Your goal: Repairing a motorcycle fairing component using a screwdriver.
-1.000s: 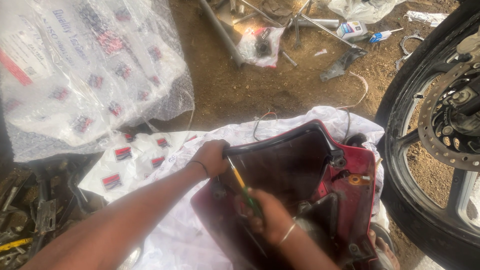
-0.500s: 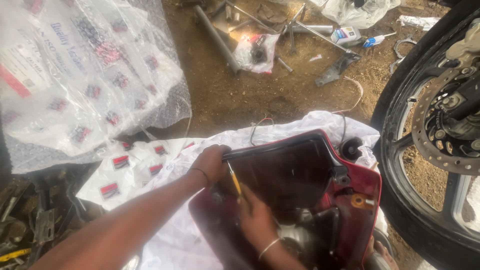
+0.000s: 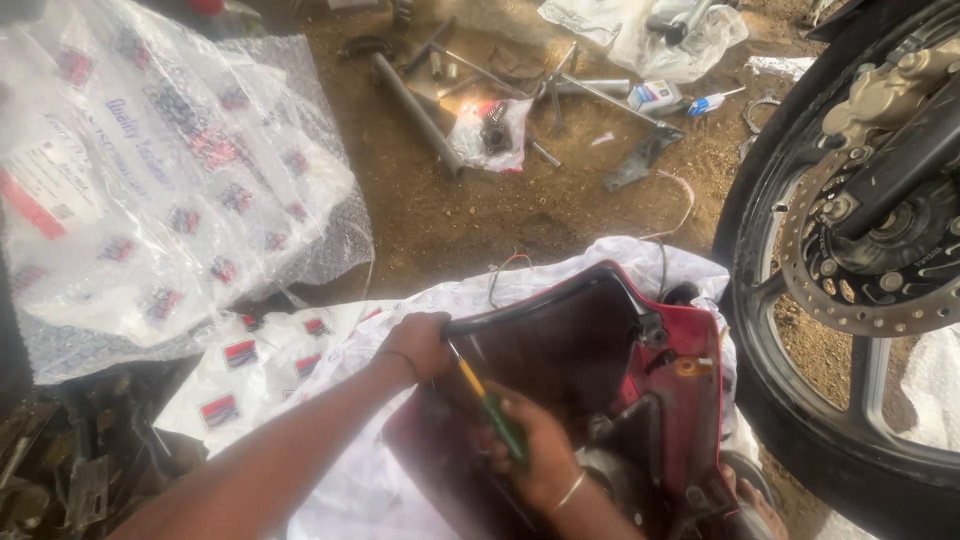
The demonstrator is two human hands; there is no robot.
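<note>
1. Compared with the frame a second back, the red fairing panel (image 3: 640, 400) sits slightly higher and more toward the lower centre of the frame, and the right hand (image 3: 535, 450) has slid up along it; the left hand remains at the panel's upper left edge
2. Left hand (image 3: 420, 345): fingers curled narrow around the dark rim of the panel at centre frame, holding it in place
3. Right hand: closed around the green handle of a screwdriver (image 3: 490, 405), low centre of the frame, a thin bracelet at the wrist
4. Screwdriver: long axis runs diagonally, yellow shank pointing up and left, tip just beside the left hand's fingers at the rim; exact contact point cannot be told
5. Panel lies directly beneath both hands, hollow side up, resting on a white sheet (image 3: 350, 480) spread on the dirt ground; its long axis runs from lower left to upper right
6. The left hand is nearer the tip's working point; the right hand is lower down the shank
7. Surroundings: a motorcycle wheel (image 3: 800, 400) with brake disc at right edge, bubble wrap packaging (image 3: 170, 190) at upper left, loose metal rods (image 3: 420, 100) at upper centre
</note>
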